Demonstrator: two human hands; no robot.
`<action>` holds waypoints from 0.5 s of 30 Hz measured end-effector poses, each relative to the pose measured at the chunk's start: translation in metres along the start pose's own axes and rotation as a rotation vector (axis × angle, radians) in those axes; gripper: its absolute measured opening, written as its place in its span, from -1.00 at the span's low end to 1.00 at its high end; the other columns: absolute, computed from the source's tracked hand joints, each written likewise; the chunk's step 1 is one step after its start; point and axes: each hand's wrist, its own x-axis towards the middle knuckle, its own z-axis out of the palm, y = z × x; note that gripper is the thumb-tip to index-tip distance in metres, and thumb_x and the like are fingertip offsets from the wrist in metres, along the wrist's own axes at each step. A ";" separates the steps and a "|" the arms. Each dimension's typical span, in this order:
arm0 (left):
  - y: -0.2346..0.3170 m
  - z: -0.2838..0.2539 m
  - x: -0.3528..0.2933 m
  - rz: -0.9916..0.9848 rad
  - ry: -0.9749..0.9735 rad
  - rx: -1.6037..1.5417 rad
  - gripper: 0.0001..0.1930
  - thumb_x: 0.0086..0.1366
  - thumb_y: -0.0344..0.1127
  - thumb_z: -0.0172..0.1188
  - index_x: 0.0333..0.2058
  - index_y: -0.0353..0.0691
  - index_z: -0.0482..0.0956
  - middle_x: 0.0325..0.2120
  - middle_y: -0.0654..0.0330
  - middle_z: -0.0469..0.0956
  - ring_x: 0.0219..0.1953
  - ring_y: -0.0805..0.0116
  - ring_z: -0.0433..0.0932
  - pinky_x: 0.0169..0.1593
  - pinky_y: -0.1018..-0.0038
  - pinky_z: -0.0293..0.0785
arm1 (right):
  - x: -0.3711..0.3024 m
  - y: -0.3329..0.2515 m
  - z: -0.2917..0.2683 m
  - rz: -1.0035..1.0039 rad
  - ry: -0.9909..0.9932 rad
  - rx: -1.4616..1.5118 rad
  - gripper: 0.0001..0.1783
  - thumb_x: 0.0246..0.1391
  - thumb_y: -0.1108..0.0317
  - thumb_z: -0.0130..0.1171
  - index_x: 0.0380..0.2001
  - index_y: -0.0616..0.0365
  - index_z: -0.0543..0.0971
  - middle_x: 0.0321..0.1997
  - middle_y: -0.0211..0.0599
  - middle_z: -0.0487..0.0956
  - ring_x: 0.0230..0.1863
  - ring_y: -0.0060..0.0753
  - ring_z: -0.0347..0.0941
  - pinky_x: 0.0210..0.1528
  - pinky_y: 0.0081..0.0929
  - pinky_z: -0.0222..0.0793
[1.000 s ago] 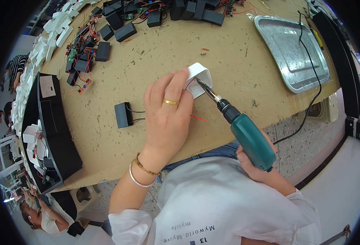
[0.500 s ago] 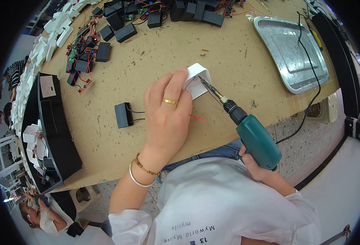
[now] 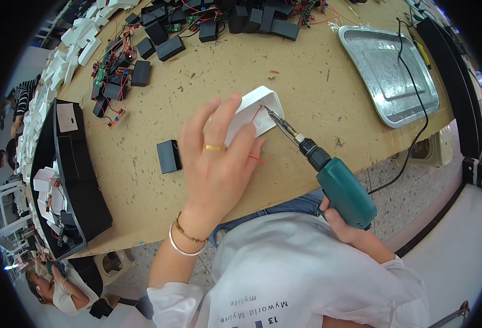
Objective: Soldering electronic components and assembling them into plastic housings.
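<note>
My left hand (image 3: 213, 156) lies over a white plastic case (image 3: 271, 101), its fingers bent about the case's left and near sides. How firmly they press is partly hidden. A red wire (image 3: 257, 113) runs inside the case, and a red wire end sticks out by my thumb. Within my right hand (image 3: 342, 224) is the rear of a green-handled soldering gun (image 3: 344, 188). Its metal tip reaches into the case's open side, at or close to the end of the inner wire. A black box (image 3: 169, 157) rests just left of my left hand.
Black boxes (image 3: 170, 48) and wired circuit boards (image 3: 100, 74) lie along the far side, with white cases (image 3: 77, 54) at far left. A black bin (image 3: 82, 175) stands left. At right are a metal tray (image 3: 386, 112) and the gun's black cord (image 3: 410, 156). A person (image 3: 68, 287) sits lower left.
My left hand has shifted left and its fingers have spread somewhat, showing more of the white case. The black box's leads are now hidden by the hand. The soldering gun has barely moved.
</note>
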 end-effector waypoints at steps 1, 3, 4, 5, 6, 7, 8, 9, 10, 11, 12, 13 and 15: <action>0.002 -0.009 -0.002 0.004 0.002 0.001 -0.80 -0.13 -0.46 0.29 -0.45 -0.26 0.51 -0.03 0.18 0.42 -0.07 0.15 0.41 -0.12 0.37 0.37 | 0.001 -0.001 0.000 -0.013 0.009 -0.007 -0.73 -0.06 0.31 0.25 -0.29 0.24 0.55 -0.36 -0.26 0.56 -0.22 -0.13 0.46 -0.18 -0.31 0.37; 0.004 -0.023 -0.007 -0.007 -0.158 -0.024 -0.76 -0.12 -0.48 0.27 -0.38 -0.22 0.57 -0.14 0.22 0.51 -0.23 0.25 0.48 -0.23 0.47 0.41 | 0.001 -0.002 -0.001 -0.017 0.013 0.003 -0.73 -0.06 0.31 0.24 -0.30 0.24 0.55 -0.37 -0.27 0.56 -0.23 -0.13 0.46 -0.19 -0.31 0.37; 0.002 -0.025 -0.008 -0.006 -0.156 -0.018 -0.76 -0.12 -0.48 0.27 -0.38 -0.22 0.57 -0.14 0.22 0.51 -0.23 0.25 0.48 -0.23 0.47 0.41 | 0.002 -0.003 0.000 -0.019 0.010 0.013 -0.73 -0.06 0.31 0.24 -0.30 0.24 0.55 -0.38 -0.27 0.55 -0.24 -0.13 0.46 -0.19 -0.31 0.37; 0.000 -0.025 -0.010 -0.009 -0.159 -0.150 -0.74 -0.12 -0.50 0.26 -0.35 -0.22 0.59 -0.23 0.24 0.54 -0.32 0.30 0.49 -0.30 0.50 0.42 | 0.002 -0.003 0.000 -0.025 0.009 0.016 -0.73 -0.06 0.31 0.24 -0.30 0.24 0.55 -0.38 -0.27 0.55 -0.24 -0.13 0.46 -0.19 -0.31 0.37; -0.002 -0.027 -0.011 -0.011 -0.161 -0.281 -0.72 -0.11 -0.52 0.25 -0.32 -0.22 0.60 -0.32 0.26 0.58 -0.42 0.36 0.51 -0.37 0.54 0.42 | 0.003 -0.004 0.001 -0.031 0.012 0.026 -0.73 -0.07 0.32 0.24 -0.29 0.24 0.55 -0.38 -0.28 0.55 -0.25 -0.14 0.47 -0.20 -0.31 0.37; -0.002 -0.025 -0.008 -0.021 -0.145 -0.316 -0.67 -0.11 -0.53 0.24 -0.26 -0.24 0.61 -0.44 0.24 0.59 -0.52 0.36 0.51 -0.45 0.53 0.44 | 0.004 -0.004 0.001 -0.036 0.015 0.033 -0.72 -0.07 0.32 0.24 -0.28 0.25 0.55 -0.39 -0.29 0.55 -0.26 -0.15 0.47 -0.20 -0.32 0.37; 0.000 -0.023 -0.008 -0.019 -0.142 -0.311 -0.67 -0.11 -0.53 0.24 -0.26 -0.24 0.61 -0.44 0.24 0.59 -0.52 0.36 0.51 -0.45 0.53 0.44 | 0.003 -0.002 0.001 -0.042 0.014 0.035 -0.72 -0.07 0.32 0.24 -0.28 0.25 0.55 -0.39 -0.29 0.55 -0.26 -0.15 0.47 -0.20 -0.32 0.37; 0.002 -0.021 -0.008 -0.151 -0.121 -0.368 -0.70 -0.08 -0.53 0.25 -0.27 -0.25 0.60 -0.45 0.25 0.59 -0.48 0.33 0.53 -0.43 0.52 0.45 | 0.001 0.001 0.000 -0.023 -0.007 0.038 -0.71 -0.07 0.33 0.24 -0.27 0.26 0.55 -0.39 -0.29 0.56 -0.27 -0.17 0.47 -0.21 -0.33 0.37; 0.004 -0.019 -0.007 -0.281 -0.098 -0.425 -0.73 -0.05 -0.53 0.25 -0.27 -0.26 0.60 -0.46 0.26 0.60 -0.45 0.30 0.54 -0.41 0.51 0.47 | -0.001 0.002 -0.002 -0.004 -0.026 0.039 -0.70 -0.07 0.34 0.23 -0.25 0.28 0.54 -0.39 -0.29 0.56 -0.28 -0.18 0.47 -0.22 -0.33 0.37; 0.004 -0.020 -0.007 -0.278 -0.094 -0.421 -0.73 -0.05 -0.53 0.25 -0.27 -0.26 0.60 -0.46 0.26 0.60 -0.45 0.30 0.54 -0.41 0.51 0.47 | -0.001 0.002 -0.002 -0.010 -0.025 0.039 -0.70 -0.07 0.34 0.23 -0.25 0.28 0.54 -0.39 -0.29 0.56 -0.28 -0.18 0.47 -0.22 -0.33 0.37; 0.005 -0.020 -0.008 -0.367 -0.092 -0.482 -0.76 -0.01 -0.52 0.25 -0.28 -0.27 0.60 -0.45 0.23 0.60 -0.44 0.28 0.55 -0.40 0.51 0.47 | -0.001 0.002 -0.002 -0.004 -0.021 0.052 -0.68 -0.07 0.34 0.23 -0.23 0.29 0.54 -0.39 -0.29 0.56 -0.28 -0.20 0.47 -0.23 -0.35 0.37; 0.005 -0.022 -0.009 -0.457 -0.090 -0.538 -0.80 0.04 -0.52 0.25 -0.29 -0.28 0.59 -0.44 0.21 0.61 -0.42 0.26 0.56 -0.40 0.52 0.47 | -0.001 0.003 -0.002 0.000 -0.020 0.068 -0.67 -0.07 0.35 0.23 -0.22 0.30 0.53 -0.39 -0.29 0.56 -0.28 -0.22 0.47 -0.24 -0.36 0.37; 0.006 -0.024 -0.010 -0.452 -0.102 -0.500 -0.81 0.06 -0.50 0.25 -0.30 -0.27 0.59 -0.44 0.21 0.61 -0.42 0.27 0.55 -0.40 0.51 0.46 | 0.000 0.006 -0.002 -0.032 -0.023 0.070 -0.66 -0.06 0.35 0.23 -0.20 0.31 0.52 -0.39 -0.28 0.55 -0.32 -0.26 0.47 -0.25 -0.39 0.37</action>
